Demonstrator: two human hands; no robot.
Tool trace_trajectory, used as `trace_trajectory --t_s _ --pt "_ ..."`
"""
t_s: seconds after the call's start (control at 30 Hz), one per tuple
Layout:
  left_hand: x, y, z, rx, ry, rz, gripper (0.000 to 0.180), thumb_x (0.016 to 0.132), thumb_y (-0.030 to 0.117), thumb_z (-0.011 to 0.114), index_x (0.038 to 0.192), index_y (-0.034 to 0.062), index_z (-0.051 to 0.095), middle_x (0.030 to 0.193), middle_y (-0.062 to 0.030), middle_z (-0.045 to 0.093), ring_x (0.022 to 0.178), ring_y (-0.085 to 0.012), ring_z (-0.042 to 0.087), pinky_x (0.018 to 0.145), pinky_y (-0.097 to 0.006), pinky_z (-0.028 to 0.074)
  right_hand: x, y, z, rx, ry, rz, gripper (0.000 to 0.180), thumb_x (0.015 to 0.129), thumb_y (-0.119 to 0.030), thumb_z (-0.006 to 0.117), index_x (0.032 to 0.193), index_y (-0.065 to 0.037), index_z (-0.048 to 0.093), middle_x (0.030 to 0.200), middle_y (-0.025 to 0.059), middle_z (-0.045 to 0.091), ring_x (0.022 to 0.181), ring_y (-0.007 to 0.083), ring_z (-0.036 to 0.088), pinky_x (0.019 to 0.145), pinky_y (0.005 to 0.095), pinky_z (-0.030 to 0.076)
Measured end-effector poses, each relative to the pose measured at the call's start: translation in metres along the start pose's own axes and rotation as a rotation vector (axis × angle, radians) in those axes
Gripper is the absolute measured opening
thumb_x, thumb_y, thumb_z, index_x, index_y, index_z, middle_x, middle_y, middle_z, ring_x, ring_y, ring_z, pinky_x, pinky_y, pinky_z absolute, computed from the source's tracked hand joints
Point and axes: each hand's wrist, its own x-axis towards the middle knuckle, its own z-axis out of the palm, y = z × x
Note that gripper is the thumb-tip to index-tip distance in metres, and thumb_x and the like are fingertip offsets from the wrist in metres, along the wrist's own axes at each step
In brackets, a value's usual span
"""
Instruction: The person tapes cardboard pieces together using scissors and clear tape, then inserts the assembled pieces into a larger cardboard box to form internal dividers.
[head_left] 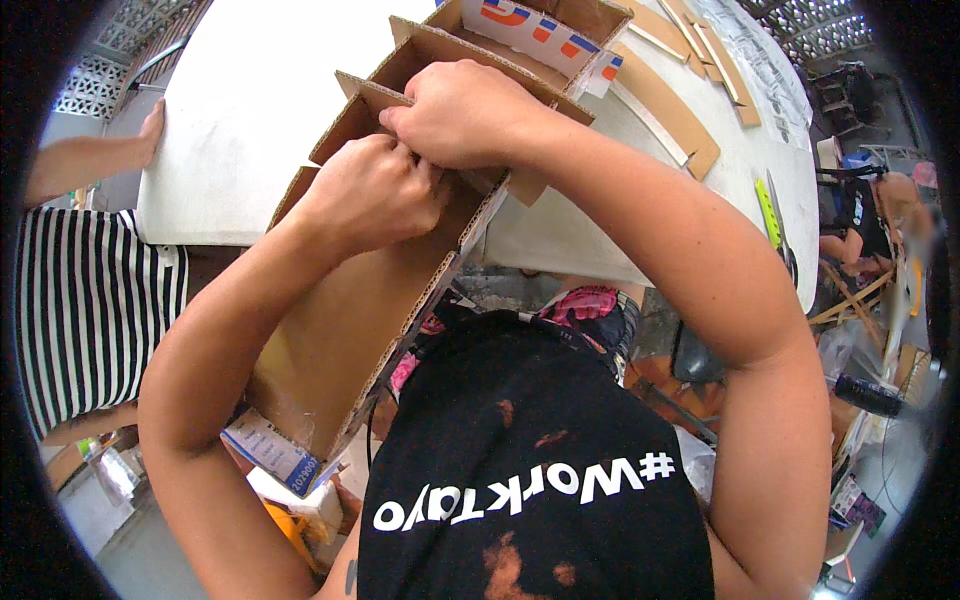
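Note:
A long open cardboard box (335, 325) slants from my lap up onto the white table. Several upright cardboard dividers (372, 92) cross its far half, and their ends stick up past the left wall. My right hand (462, 112) is closed over the top edge of one divider. Just nearer and to the left, my left hand (382, 195) makes a fist inside the box, knuckles up, touching the right hand's fingers. What its fingers hold is hidden beneath it. The near half of the box has no dividers showing.
Green-handled scissors (775, 225) lie on the white table (235, 110) at the right. Cut cardboard strips (665, 115) lie at the far right. At the left, another person's hand (152, 130) rests on the table edge, beside a striped garment (95, 310). Another person (868, 215) sits far right.

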Motion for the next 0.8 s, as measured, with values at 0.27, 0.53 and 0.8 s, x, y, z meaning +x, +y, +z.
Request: trace_trajectory --t_s 0.27,0.53,0.8 --pt "-0.001 -0.009 -0.04 -0.191 -0.04 -0.2 0.009 0.083 0.015 0.07 0.089 0.0101 0.073 0.084 -0.0089 0.071 0.075 -0.0259 0.071 0.068 -0.038 0.057 -0.006 -0.005 0.003 -0.112 0.046 -0.016 0.047 0.103 -0.041 0.058 0.105 0.002 0.079 0.109 0.0291 0.076 0.106 0.048 0.072 0.101 0.0542 0.056" --pt "-0.001 -0.081 -0.022 -0.863 0.087 -0.994 0.033 0.104 0.02 0.061 0.126 -0.0043 0.064 0.126 -0.0274 0.068 0.121 -0.0413 0.065 0.104 -0.049 0.051 -0.005 -0.015 -0.001 -0.256 0.062 -0.043 0.046 0.101 -0.036 0.056 0.098 0.004 0.079 0.099 0.0318 0.076 0.098 0.0499 0.074 0.096 0.0565 0.058" --pt "0.016 -0.087 -0.009 -0.924 -0.172 -0.904 0.036 0.113 0.022 0.039 0.118 -0.0056 0.062 0.101 -0.0316 0.073 0.097 -0.0501 0.071 0.092 -0.058 0.054 -0.004 -0.008 0.003 -0.255 0.113 -0.107 0.04 0.096 -0.031 0.061 0.093 0.005 0.077 0.086 0.0334 0.073 0.088 0.0508 0.074 0.089 0.0562 0.06"
